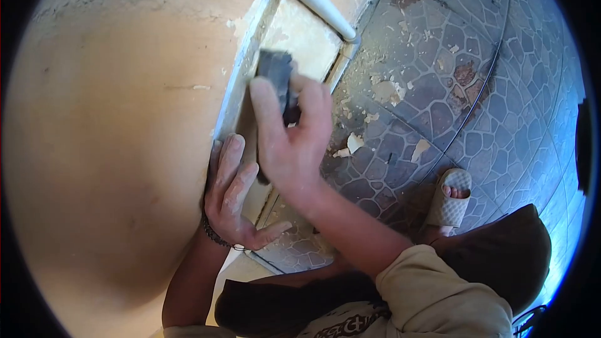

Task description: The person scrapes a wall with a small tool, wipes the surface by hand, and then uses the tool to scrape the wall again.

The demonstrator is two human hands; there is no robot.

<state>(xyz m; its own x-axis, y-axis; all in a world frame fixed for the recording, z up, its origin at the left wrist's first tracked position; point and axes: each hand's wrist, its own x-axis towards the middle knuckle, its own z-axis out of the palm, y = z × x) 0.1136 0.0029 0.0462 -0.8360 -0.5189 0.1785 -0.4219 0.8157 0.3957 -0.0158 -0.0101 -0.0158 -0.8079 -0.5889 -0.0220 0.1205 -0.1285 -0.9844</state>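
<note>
In my right hand [291,134] is a dark grey block [274,70], probably a sanding block, slightly blurred. My fingers and thumb wrap round it, and it lies against the narrow pale ledge [303,28] along the wall's base. Part of the block is hidden by my fingers. My left hand [231,194], dusty and with a dark bracelet at the wrist, rests against the wall [125,125] close to the ledge. Its fingers are stretched out and the thumb stands apart; it holds nothing.
A white pipe [313,0] runs along the ledge's far end. Flaked paint chips [355,143] and dust are scattered over the stone-patterned tile floor [388,163]. A thin dark cable [479,97] crosses the tiles. My foot in a beige slipper [452,197] stands at the right.
</note>
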